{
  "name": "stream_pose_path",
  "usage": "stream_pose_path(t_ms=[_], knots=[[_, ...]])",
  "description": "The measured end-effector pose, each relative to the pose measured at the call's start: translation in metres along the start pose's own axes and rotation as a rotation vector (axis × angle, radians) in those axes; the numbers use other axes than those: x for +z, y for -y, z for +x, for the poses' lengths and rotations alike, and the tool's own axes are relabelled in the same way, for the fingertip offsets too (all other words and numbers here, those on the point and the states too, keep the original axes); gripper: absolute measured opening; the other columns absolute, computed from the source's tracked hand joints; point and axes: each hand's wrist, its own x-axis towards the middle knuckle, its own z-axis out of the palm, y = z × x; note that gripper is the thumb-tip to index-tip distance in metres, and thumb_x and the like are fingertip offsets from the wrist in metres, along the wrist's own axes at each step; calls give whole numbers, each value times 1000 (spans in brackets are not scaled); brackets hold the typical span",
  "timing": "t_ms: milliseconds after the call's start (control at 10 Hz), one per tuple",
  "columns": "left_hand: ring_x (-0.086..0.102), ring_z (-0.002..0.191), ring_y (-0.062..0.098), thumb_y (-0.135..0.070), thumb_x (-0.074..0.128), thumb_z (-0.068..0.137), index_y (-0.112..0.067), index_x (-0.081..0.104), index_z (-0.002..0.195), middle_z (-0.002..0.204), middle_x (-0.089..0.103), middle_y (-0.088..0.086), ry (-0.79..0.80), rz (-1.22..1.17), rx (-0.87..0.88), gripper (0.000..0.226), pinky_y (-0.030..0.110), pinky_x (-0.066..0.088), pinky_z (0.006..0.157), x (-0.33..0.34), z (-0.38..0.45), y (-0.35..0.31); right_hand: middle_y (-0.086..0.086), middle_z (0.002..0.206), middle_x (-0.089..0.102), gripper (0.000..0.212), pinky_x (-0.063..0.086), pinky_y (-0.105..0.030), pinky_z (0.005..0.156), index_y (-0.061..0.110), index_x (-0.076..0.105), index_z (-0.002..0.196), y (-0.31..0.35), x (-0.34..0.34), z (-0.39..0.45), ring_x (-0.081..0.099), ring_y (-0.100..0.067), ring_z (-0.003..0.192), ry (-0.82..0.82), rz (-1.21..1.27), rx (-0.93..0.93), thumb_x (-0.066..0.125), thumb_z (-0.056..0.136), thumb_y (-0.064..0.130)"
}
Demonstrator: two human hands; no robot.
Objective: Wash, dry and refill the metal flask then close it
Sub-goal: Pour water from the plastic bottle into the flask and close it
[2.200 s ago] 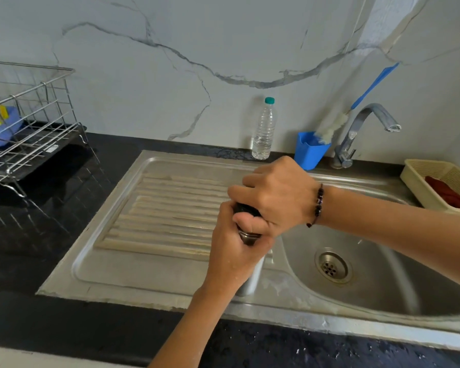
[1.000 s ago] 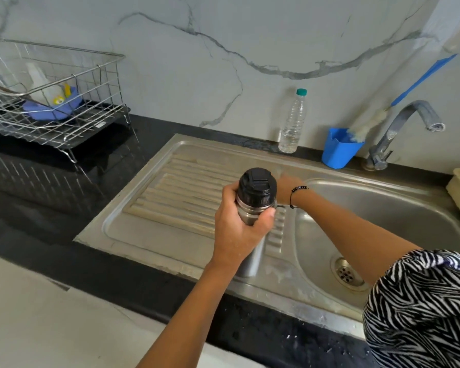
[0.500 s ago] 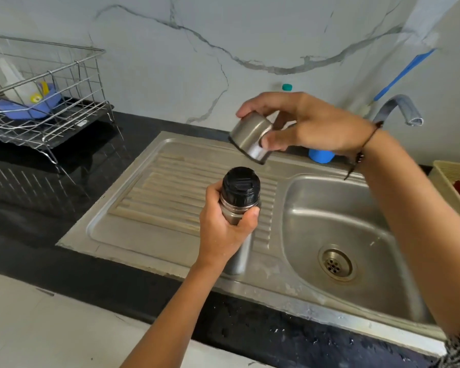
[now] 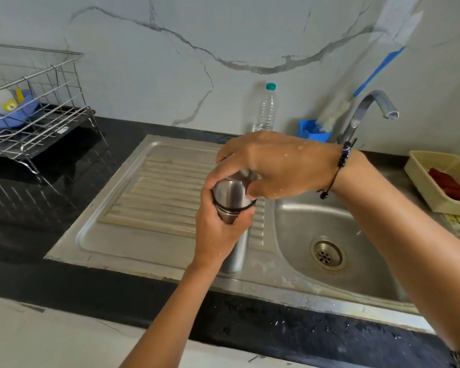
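The metal flask (image 4: 235, 254) stands upright on the steel drainboard (image 4: 154, 205), by the basin's left rim. My left hand (image 4: 219, 232) grips its upper body from the left. A steel cup lid (image 4: 233, 193) sits over the flask's top and hides the black stopper. A thin dark ring shows at the lid's lower edge. My right hand (image 4: 274, 163) wraps the lid from above, fingers closed around it. A clear water bottle (image 4: 266, 110) with a green cap stands by the wall behind.
The sink basin (image 4: 303, 224) with its drain lies to the right, the tap (image 4: 367, 110) behind it. A blue cup (image 4: 312, 131) holds a bottle brush. A wire dish rack (image 4: 35, 107) stands at the left, a cream basket (image 4: 433, 179) at the right.
My right hand let go of the black stopper, picked up the steel cup lid and brought it down onto the flask's top. My left hand kept its hold on the flask.
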Motion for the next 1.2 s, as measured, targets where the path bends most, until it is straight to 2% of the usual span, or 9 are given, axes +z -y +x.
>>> stream_pose_path(t_ms=[200,300,600,700,800,900,1000,1100,1200], knots=[[63,99,2,-53,71,60,-42,36,121,112,64,0,62,-27,-51,72,13,49,78,-4,-1,2,-1,88,59,33,47,-35,58,21,69,96,-32,44,-6,61,-29,78,-10,-157,230,66,66,33],[65,93,0,-46,73,62,-39,35,121,108,63,-5,54,-53,-49,71,11,49,70,-4,-2,1,-9,98,62,35,49,-44,76,10,62,106,2,21,-2,59,-30,88,-89,-240,165,51,81,32],[65,89,3,-54,71,60,-35,38,114,102,66,2,36,-15,-63,66,12,49,69,-3,-2,4,3,56,30,66,17,-26,44,13,45,74,24,34,11,33,-17,52,-236,-487,446,19,85,72],[64,90,1,-55,71,60,-35,39,116,102,66,0,37,-13,-74,68,10,47,70,-3,-3,5,2,61,44,71,21,-25,46,14,52,77,22,28,6,38,-13,50,-206,-483,429,15,82,74],[63,87,-2,-54,71,57,-32,41,113,101,64,-4,32,-35,-83,67,10,47,69,-3,-2,5,6,101,55,50,37,-28,61,32,42,132,11,11,-1,51,-13,86,-26,-219,185,41,88,56],[63,91,1,-54,72,56,-17,41,124,107,63,-1,46,-37,-87,84,12,49,70,-3,-2,7,1,111,52,55,44,-31,79,37,37,136,0,11,-1,51,-15,95,87,-141,85,58,86,33],[63,91,-4,-53,71,57,-16,39,125,105,62,-7,61,-21,-70,84,9,48,69,-4,-3,7,-2,87,56,46,45,-34,67,20,48,109,-2,25,4,54,-20,78,-95,-269,148,48,85,59],[63,94,-1,-56,70,60,-12,39,126,105,64,0,68,-3,-67,85,10,47,72,-4,-2,8,2,61,41,66,29,-30,48,14,44,83,11,35,9,41,-21,52,-176,-455,347,23,78,77],[62,95,1,-54,71,59,-27,38,124,107,64,-5,69,-4,-95,78,11,48,73,-4,-2,5,1,53,37,74,21,-25,45,11,47,67,18,32,12,34,-15,45,-238,-482,432,14,79,76]])
